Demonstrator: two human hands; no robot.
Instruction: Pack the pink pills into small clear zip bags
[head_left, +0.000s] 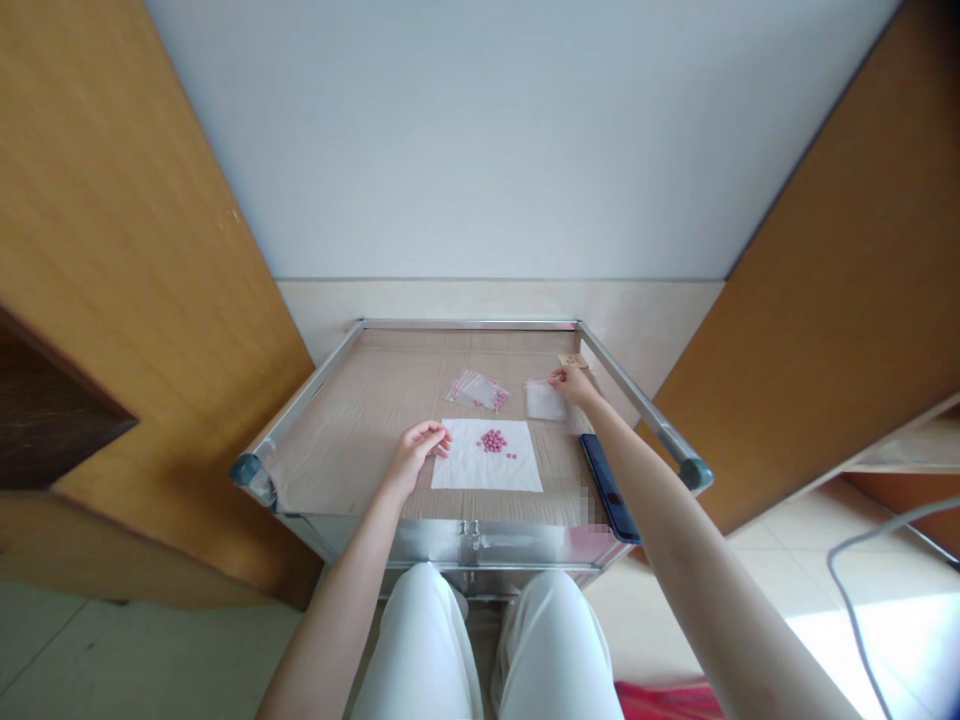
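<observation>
Working around the white sheet (457, 470), we have our right hand (576, 385) out past its far right corner, fingertips drawn close together at the edge of the flat clear bags (545, 402). We cannot tell whether a bag is truly pinched there. Our left hand (415, 452) is at the sheet's left edge, fingers loosely curled with the thumb near them; whether they press on anything is too small to tell. The pink beads (493, 441) are heaped on the sheet, a little right of its middle, a couple strayed toward its right side. Bead-filled bags (472, 388) lie just beyond the sheet's far edge, and a dark phone (606, 490) to its right. We would do best to take one thin edge between thumb and forefinger and rub lightly, since such layers probably cling. We should keep our left fingers gentle: tugging the sheet could set beads rolling.
</observation>
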